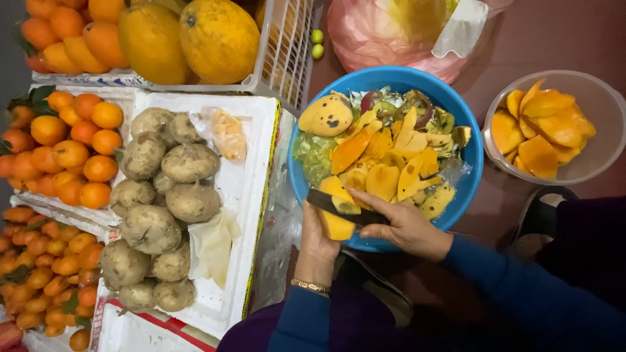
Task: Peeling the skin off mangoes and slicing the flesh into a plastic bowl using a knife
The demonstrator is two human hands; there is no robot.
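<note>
Our left hand (317, 244) is cupping the mango (336, 207), steadying it; right hand (405, 227) is pinching the knife (345, 207), probably peeling over the blue basin (471, 163).

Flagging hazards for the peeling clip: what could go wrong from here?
1. The knife in the right hand lies across the mango, close to the left hand; a slip could cut it.
2. Peels are heaped in the blue basin; more may spill over its rim.

- We look straight down from one head-worn camera, close above our hands (365, 228).
- Fruit crates (195, 98) sit left, a blue basin (391, 78) centre.
</note>
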